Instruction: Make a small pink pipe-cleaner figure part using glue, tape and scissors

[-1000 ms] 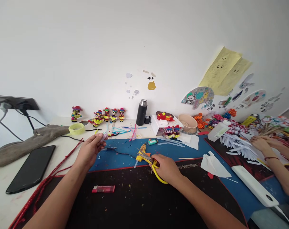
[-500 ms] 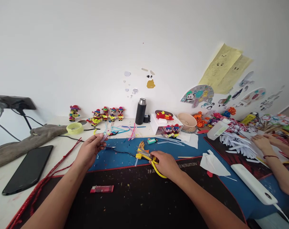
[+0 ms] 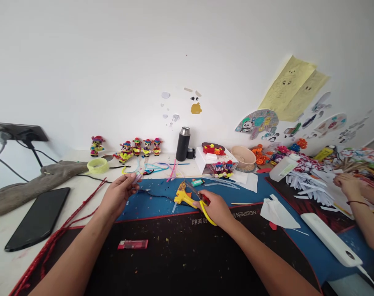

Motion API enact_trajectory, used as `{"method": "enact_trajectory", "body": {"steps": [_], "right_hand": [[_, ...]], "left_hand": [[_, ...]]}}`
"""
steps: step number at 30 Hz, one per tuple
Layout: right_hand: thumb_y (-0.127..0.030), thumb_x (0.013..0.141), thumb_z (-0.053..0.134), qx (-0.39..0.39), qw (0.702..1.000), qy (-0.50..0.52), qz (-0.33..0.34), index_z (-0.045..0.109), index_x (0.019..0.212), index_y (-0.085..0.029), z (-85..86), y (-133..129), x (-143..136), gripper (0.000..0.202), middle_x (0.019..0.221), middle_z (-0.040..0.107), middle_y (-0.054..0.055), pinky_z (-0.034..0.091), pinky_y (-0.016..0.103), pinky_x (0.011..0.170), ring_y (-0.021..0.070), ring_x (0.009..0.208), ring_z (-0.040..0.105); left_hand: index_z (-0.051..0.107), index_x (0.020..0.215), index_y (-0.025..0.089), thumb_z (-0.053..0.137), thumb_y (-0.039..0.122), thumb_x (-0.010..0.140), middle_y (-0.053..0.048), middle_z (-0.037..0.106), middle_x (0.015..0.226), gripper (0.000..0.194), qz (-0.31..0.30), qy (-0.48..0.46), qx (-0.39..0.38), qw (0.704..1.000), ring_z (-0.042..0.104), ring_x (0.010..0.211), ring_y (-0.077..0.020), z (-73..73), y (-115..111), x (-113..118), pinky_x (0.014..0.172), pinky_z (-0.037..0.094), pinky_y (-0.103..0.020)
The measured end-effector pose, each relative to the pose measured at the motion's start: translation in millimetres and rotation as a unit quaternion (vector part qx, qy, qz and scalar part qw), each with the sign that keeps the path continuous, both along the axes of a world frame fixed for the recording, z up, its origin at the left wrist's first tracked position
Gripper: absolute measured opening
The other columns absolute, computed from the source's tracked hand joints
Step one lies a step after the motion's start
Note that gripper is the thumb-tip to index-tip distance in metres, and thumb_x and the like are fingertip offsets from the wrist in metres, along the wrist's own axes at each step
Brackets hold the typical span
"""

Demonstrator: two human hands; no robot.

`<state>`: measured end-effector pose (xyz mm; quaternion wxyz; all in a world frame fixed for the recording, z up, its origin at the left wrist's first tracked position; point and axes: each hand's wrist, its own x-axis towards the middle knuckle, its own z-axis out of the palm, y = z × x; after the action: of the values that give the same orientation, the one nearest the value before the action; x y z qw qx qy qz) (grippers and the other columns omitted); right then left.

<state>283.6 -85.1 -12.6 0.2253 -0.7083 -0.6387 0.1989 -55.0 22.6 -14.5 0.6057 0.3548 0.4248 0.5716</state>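
Note:
My left hand is closed on a small whitish piece, too small to make out. In my right hand are scissors with yellow handles, their blades pointing up and to the left. Just left of that hand, a yellow glue gun lies on the blue mat; its dark cord runs left toward my left hand. A green-and-white lighter lies behind the scissors. Nearer me, a red lighter rests on the black mat.
Small colourful figures and a black flask stand along the wall. A phone and red cords lie at left. At right are a white power bank, a plastic bottle and another person's hands.
The scissors have swung from over the glue gun toward the upper right, leaving its body more exposed. My left hand stays nearly in place. The view has shifted slightly.

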Motion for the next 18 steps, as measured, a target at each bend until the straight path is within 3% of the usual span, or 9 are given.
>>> {"method": "enact_trajectory", "body": {"steps": [4,7,9,15,18], "right_hand": [[-0.060,0.089,0.074,0.056,0.987,0.152,-0.015,0.075,0.115,-0.022,-4.8,4.0,-0.3,0.047,0.094,0.078,0.007,0.054,0.037,0.076,0.0260,0.082,0.071],[-0.067,0.082,0.079,0.035,0.947,0.320,-0.016,0.070,0.110,-0.021,-4.9,7.7,-15.9,0.054,0.074,0.066,-0.001,0.046,0.030,0.052,0.0161,0.051,0.057],[-0.065,0.079,0.084,0.009,0.920,0.392,-0.007,0.069,0.109,-0.020,-0.8,8.5,-33.1,0.057,0.070,0.063,-0.004,0.040,0.026,0.045,0.0123,0.045,0.053],[-0.071,0.081,0.082,-0.038,0.862,0.499,0.076,0.067,0.107,-0.020,21.5,6.6,-87.4,0.060,0.068,0.066,-0.004,0.038,0.021,0.039,0.0113,0.042,0.059],[-0.074,0.081,0.081,-0.069,0.838,0.532,0.098,0.067,0.110,-0.019,30.5,12.2,-106.7,0.064,0.071,0.069,-0.002,0.041,0.021,0.039,0.0130,0.044,0.063]], "left_hand": [[0.080,0.089,0.015,0.106,0.046,0.058,-0.007,0.076,0.087,0.051,-0.014,-0.038,0.005,0.999,0.064,0.066,-0.0128,1.4,-1.9,3.8,0.056,0.051,-0.022],[0.083,0.091,0.015,0.109,0.038,0.054,-0.006,0.076,0.087,0.051,-0.039,-0.058,0.006,0.998,0.066,0.068,-0.0128,2.3,-3.9,7.7,0.059,0.055,-0.021],[0.084,0.094,0.015,0.110,0.033,0.052,-0.006,0.076,0.087,0.052,-0.054,-0.060,0.006,0.997,0.069,0.072,-0.0142,3.8,-5.6,10.0,0.063,0.058,-0.022],[0.085,0.092,0.016,0.110,0.027,0.049,-0.008,0.080,0.096,0.051,-0.055,-0.065,0.000,0.996,0.074,0.084,-0.0190,10.1,-10.2,12.7,0.075,0.064,-0.026],[0.084,0.094,0.015,0.108,0.028,0.053,-0.008,0.080,0.094,0.049,-0.048,-0.074,0.006,0.996,0.074,0.078,-0.0174,11.6,-10.7,12.3,0.072,0.063,-0.026]]}}
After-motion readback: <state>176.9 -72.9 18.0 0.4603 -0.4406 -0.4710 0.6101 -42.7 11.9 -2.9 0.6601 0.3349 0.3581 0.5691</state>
